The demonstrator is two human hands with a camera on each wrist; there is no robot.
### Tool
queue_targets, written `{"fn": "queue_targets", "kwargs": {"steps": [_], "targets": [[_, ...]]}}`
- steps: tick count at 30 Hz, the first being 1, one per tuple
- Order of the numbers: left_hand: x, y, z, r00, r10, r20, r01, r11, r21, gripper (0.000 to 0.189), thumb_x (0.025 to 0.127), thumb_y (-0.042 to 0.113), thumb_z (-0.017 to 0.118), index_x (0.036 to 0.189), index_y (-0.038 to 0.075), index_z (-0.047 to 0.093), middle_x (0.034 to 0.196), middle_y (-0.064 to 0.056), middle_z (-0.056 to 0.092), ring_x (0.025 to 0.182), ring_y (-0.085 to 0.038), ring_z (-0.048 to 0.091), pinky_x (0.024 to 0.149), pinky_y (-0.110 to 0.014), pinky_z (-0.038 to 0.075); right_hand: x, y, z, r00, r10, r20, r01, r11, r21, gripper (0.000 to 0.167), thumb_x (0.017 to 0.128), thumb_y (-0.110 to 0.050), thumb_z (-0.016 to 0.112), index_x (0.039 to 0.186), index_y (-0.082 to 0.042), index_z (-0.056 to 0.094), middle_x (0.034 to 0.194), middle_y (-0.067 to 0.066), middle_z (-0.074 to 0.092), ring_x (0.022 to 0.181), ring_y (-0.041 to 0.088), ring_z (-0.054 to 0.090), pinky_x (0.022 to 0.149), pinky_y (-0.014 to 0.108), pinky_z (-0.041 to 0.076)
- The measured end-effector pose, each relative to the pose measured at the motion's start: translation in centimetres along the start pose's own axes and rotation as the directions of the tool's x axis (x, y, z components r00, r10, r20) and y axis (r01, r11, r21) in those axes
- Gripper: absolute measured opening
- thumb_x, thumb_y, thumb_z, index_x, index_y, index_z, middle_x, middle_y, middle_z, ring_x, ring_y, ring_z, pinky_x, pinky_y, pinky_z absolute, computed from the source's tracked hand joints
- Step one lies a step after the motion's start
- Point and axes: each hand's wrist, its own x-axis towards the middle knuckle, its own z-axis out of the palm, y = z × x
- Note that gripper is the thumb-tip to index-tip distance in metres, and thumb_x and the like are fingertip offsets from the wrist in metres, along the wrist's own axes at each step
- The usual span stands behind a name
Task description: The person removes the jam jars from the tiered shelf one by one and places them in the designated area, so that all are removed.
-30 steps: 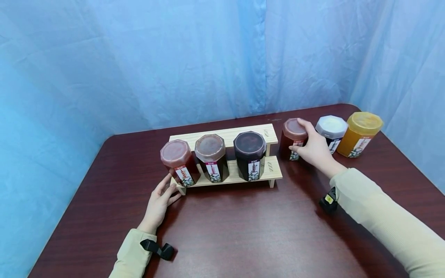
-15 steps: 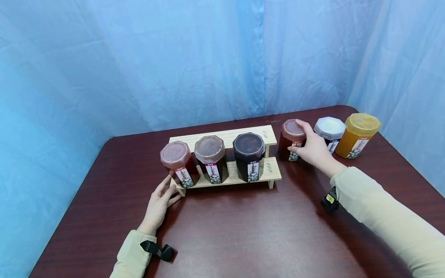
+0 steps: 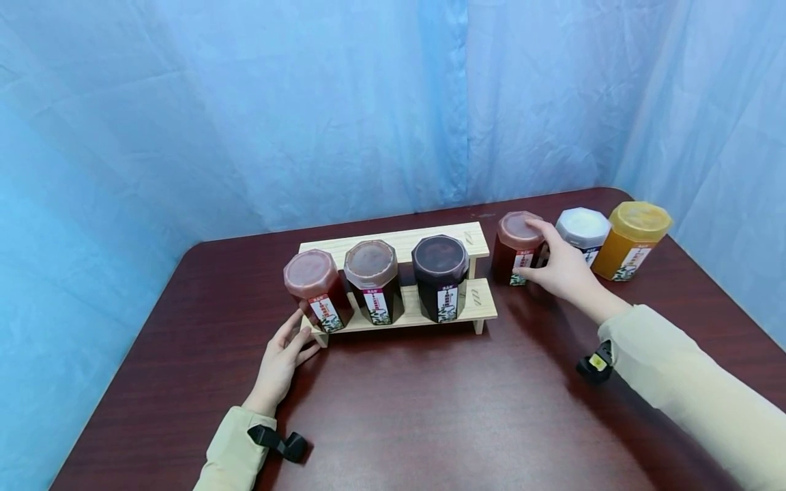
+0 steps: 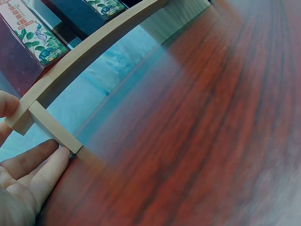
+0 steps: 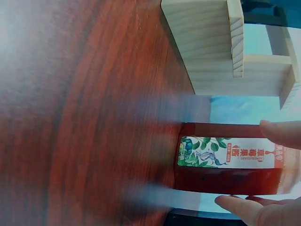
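In the head view a two-tier wooden rack (image 3: 393, 240) stands on the table. Its lower shelf bears a red jam jar (image 3: 311, 273), a brown jar (image 3: 372, 267) and a dark purple jar (image 3: 439, 262). My left hand (image 3: 278, 365) holds the left end of this shelf; fingertips (image 4: 55, 160) lie against the short leg in the left wrist view. Right of the rack, another red jam jar (image 5: 230, 181) stands upright on the table. My right hand (image 3: 568, 273) is around it with spread, loose fingers, the thumb by its label; any contact is hard to tell.
A white-lidded dark jar (image 3: 583, 227) and a yellow jar (image 3: 635, 239) stand at the right, close to my right hand. Blue curtains (image 3: 307, 102) hang behind the dark red table (image 3: 393, 416). The rack's upper shelf lies behind the jars.
My right hand has loosened and shifted slightly right, leaving a gap beside the red jam jar and its label in fuller view. The jars and my left hand keep their places.
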Motion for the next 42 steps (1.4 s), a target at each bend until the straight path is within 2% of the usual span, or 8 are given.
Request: {"fn": "queue_targets", "kwargs": {"steps": [4,8,14,21,26,34,42], "targets": [[-0.1,0.0,0.0,1.000,0.012,0.005,-0.012,1.000,-0.001,0.055,0.099,0.008,0.047,0.148,0.000,0.024,0.114,-0.006,0.054,0.092,-0.004,0.063,0.080,-0.023,0.055,-0.6,0.1,-0.2,1.000,0.011,0.028,-0.012,0.999,0.040,0.087,0.082,-0.018,0.073,0.150,-0.012,0.019,0.143,0.030,0.032,0.121,0.052,0.044,0.097,0.062,0.039],[-0.2,0.1,0.0,1.000,0.019,0.008,-0.019,1.000,0.003,0.054,0.099,0.008,0.046,0.148,-0.001,0.024,0.115,-0.006,0.054,0.092,-0.004,0.062,0.080,-0.023,0.055,-1.3,0.2,-0.4,1.000,0.013,0.028,-0.014,0.998,0.056,0.085,0.082,-0.018,0.074,0.149,-0.012,0.021,0.140,0.031,0.035,0.119,0.051,0.047,0.096,0.062,0.041],[-0.1,0.1,0.0,1.000,0.017,0.017,-0.017,1.000,0.014,0.054,0.100,0.009,0.045,0.148,-0.002,0.023,0.120,-0.013,0.052,0.092,-0.003,0.062,0.081,-0.022,0.054,-2.3,0.1,-0.7,1.000,-0.004,0.001,0.004,0.998,0.057,0.079,0.082,-0.022,0.074,0.145,-0.010,0.029,0.136,0.030,0.042,0.117,0.049,0.049,0.093,0.062,0.042],[-0.1,0.0,-0.1,1.000,0.006,0.005,-0.006,1.000,0.005,0.054,0.100,0.009,0.045,0.149,0.001,0.023,0.119,-0.009,0.052,0.092,-0.003,0.062,0.080,-0.022,0.054,-3.1,-0.4,-0.7,1.000,-0.008,-0.007,0.009,0.997,0.078,0.072,0.083,-0.024,0.073,0.141,-0.009,0.034,0.132,0.029,0.046,0.117,0.046,0.050,0.092,0.061,0.044],[-0.1,0.0,-0.1,1.000,-0.004,0.006,0.004,1.000,0.007,0.054,0.100,0.009,0.045,0.149,0.002,0.023,0.122,-0.012,0.051,0.092,-0.003,0.062,0.081,-0.023,0.054,-3.6,-0.9,-0.4,1.000,-0.028,-0.011,0.030,0.990,0.139,0.069,0.083,-0.022,0.073,0.140,-0.006,0.036,0.130,0.028,0.047,0.116,0.045,0.051,0.093,0.059,0.044],[0.0,0.1,0.0,1.000,-0.012,0.000,0.012,1.000,0.018,0.054,0.100,0.009,0.045,0.149,0.001,0.023,0.117,-0.009,0.052,0.093,-0.003,0.062,0.081,-0.023,0.054,-4.2,-1.8,0.1,0.997,-0.070,-0.041,0.077,0.974,0.212,0.068,0.083,-0.019,0.074,0.139,-0.005,0.039,0.130,0.027,0.049,0.116,0.046,0.051,0.094,0.059,0.043],[0.0,0.1,0.0,1.000,0.005,0.008,-0.005,1.000,0.017,0.055,0.100,0.010,0.046,0.148,-0.001,0.022,0.117,-0.009,0.052,0.093,-0.003,0.061,0.080,-0.022,0.054,-4.4,-2.8,0.3,0.994,-0.093,-0.053,0.103,0.966,0.235,0.069,0.081,-0.016,0.076,0.138,-0.006,0.040,0.129,0.025,0.050,0.116,0.043,0.053,0.093,0.058,0.043]]}}
